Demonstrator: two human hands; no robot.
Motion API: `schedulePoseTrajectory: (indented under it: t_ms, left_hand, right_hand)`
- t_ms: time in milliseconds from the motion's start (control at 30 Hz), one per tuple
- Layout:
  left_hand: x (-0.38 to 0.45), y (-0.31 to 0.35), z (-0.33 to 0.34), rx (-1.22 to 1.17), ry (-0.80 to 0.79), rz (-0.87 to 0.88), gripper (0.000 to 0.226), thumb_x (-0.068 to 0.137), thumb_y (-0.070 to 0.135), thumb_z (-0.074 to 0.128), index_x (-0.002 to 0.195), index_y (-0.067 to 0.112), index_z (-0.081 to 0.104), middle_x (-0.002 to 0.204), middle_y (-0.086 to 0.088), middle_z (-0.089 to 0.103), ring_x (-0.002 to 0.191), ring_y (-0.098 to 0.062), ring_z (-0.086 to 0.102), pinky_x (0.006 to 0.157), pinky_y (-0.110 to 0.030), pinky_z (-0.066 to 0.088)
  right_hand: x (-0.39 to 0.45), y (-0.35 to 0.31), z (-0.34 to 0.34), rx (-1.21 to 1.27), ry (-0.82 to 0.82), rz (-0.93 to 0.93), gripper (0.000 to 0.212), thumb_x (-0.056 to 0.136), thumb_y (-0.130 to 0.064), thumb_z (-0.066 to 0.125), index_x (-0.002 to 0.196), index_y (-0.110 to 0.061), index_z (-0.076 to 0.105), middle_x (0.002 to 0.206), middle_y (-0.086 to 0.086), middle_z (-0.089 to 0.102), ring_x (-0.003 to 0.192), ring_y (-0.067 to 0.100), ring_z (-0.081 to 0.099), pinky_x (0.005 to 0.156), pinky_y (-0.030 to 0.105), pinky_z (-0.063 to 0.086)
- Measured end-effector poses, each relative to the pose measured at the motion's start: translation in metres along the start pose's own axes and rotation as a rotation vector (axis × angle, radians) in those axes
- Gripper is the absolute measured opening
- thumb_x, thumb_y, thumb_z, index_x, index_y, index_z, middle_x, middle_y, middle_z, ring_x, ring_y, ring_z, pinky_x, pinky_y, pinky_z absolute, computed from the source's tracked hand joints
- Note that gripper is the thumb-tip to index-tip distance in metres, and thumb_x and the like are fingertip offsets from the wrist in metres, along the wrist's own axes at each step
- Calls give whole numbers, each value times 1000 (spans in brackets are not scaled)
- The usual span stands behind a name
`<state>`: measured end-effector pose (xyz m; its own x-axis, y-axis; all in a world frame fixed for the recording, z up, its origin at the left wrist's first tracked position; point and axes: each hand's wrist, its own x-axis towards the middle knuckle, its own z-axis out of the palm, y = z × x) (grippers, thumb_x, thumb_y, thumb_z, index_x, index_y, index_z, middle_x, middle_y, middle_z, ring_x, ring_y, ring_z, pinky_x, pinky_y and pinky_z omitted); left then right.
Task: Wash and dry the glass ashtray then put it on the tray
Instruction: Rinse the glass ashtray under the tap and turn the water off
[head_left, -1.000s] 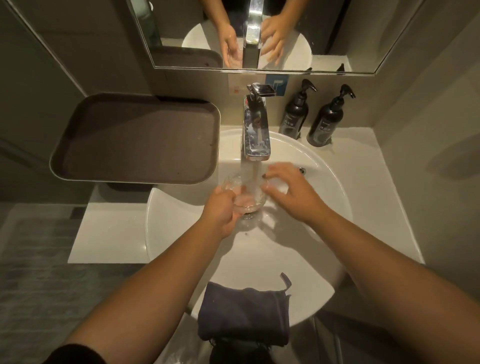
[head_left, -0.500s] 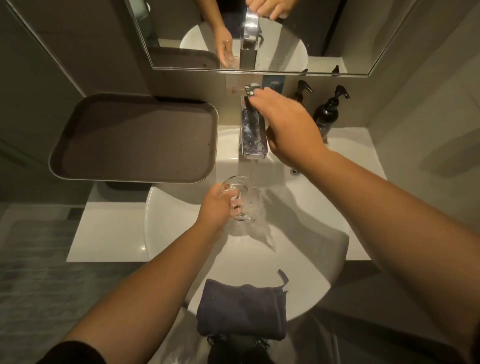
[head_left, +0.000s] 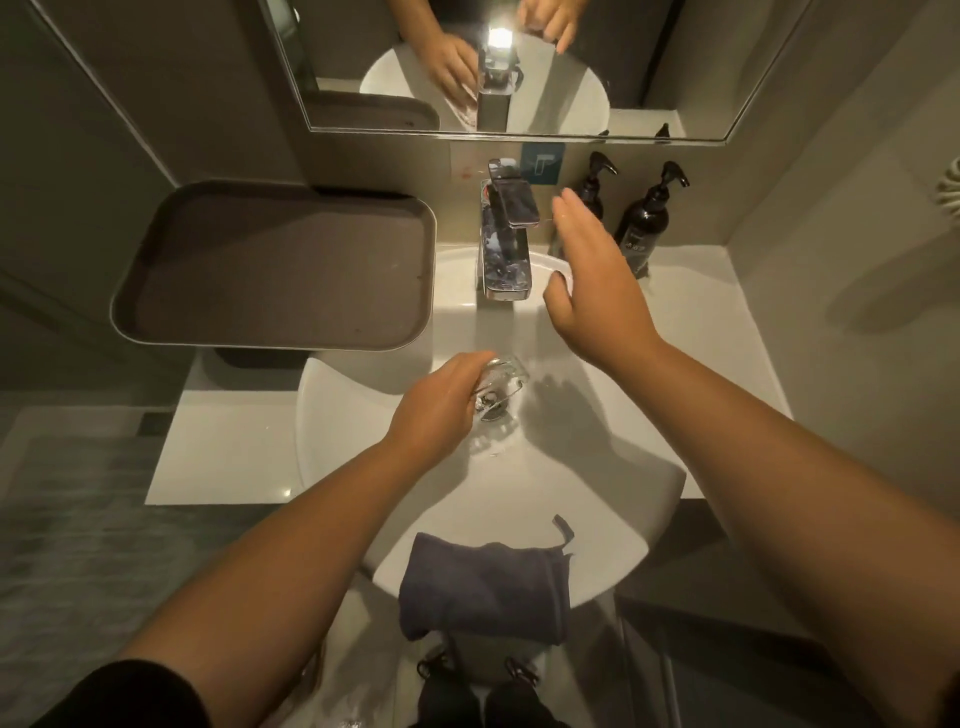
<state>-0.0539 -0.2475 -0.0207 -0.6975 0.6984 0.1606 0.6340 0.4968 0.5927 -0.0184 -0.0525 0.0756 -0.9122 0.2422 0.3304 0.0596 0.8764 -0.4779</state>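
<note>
Left hand (head_left: 436, 410) grasps clear glass ashtray (head_left: 498, 387) over white basin (head_left: 597, 499); right hand (head_left: 597, 291) released (empty), at 1 o'clock.

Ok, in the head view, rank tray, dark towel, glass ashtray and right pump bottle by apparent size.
1. Tray
2. Dark towel, though it sits nearer the camera
3. Right pump bottle
4. Glass ashtray, partly hidden by the left hand

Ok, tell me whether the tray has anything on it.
Empty: the tray shows only its bare brown surface; the glass ashtray is in the left hand.
</note>
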Motion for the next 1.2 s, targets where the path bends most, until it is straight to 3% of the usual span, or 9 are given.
schedulePoseTrajectory:
  t_ms: [67, 167, 367, 467, 633, 767, 867, 1000, 1200]
  left_hand:
    - [-3, -2, -4, 78, 18, 103, 56, 84, -6, 51, 132, 21, 51, 120, -10, 65, 94, -35, 64, 67, -35, 44]
    - [-8, 1, -15, 117, 48, 248, 58, 78, -6, 51, 126, 25, 45, 112, -9, 70, 92, -31, 65, 67, -32, 48]
    - [-8, 0, -23, 148, 120, 319, 63, 74, -14, 57, 125, 22, 48, 111, -8, 72, 94, -29, 66, 73, -31, 49]
    - [-9, 7, -27, 129, 154, 352, 52, 80, -8, 51, 124, 20, 48, 107, -9, 72, 92, -27, 62, 71, -31, 48]
    - [-13, 9, -26, 125, 182, 432, 46, 84, -4, 48, 123, 21, 50, 105, -8, 72, 93, -23, 58, 69, -33, 51]
    - [-15, 14, -25, -66, 218, 220, 54, 83, -7, 53, 123, 29, 49, 110, -1, 67, 94, -17, 55, 78, -24, 44]
    - [-15, 16, -27, -82, 232, 73, 28, 95, 15, 51, 120, 27, 51, 107, -6, 69, 86, -17, 56, 68, -20, 38]
    - [-10, 18, -31, -19, 210, -32, 35, 99, 35, 50, 111, 4, 61, 96, -10, 70, 84, -32, 62, 64, -26, 31]
    - [-10, 18, -33, 23, 205, 84, 36, 94, 45, 50, 112, 14, 57, 97, -11, 70, 82, -35, 65, 65, -26, 38]
  right_hand:
    - [-16, 8, 3, 83, 32, 147, 63, 90, -6, 45, 151, -6, 25, 159, 11, 21, 146, 22, 20, 115, 27, 17]
    - [-44, 24, 10, 108, -67, 270, 58, 92, -8, 49, 147, -10, 35, 158, 9, 25, 145, 22, 23, 116, 31, 21]
    - [-75, 32, 25, 95, -457, 243, 69, 90, -17, 62, 150, -21, 29, 155, 3, 34, 138, 20, 36, 108, 25, 27]
    - [-74, 27, 30, 134, -532, 216, 74, 89, -23, 65, 152, -25, 25, 154, 0, 36, 136, 18, 40, 107, 32, 36]
    - [-71, 16, 34, 160, -412, 104, 56, 93, -24, 62, 145, -21, 42, 144, 1, 51, 125, 21, 52, 101, 33, 43]
    - [-70, 9, 34, 115, -297, 63, 32, 98, -25, 50, 129, -15, 55, 113, 6, 70, 101, 30, 64, 80, 38, 49]
    - [-68, 6, 34, 61, -239, 54, 26, 99, -25, 47, 116, -8, 56, 96, 12, 70, 87, 36, 61, 63, 36, 39]
    - [-66, 6, 33, 1, -205, 33, 25, 98, -29, 48, 110, -8, 56, 92, 9, 71, 84, 36, 61, 63, 37, 40]
    - [-66, 11, 25, -73, -120, -67, 29, 98, -31, 47, 102, -6, 60, 89, 10, 68, 73, 37, 62, 59, 36, 41]
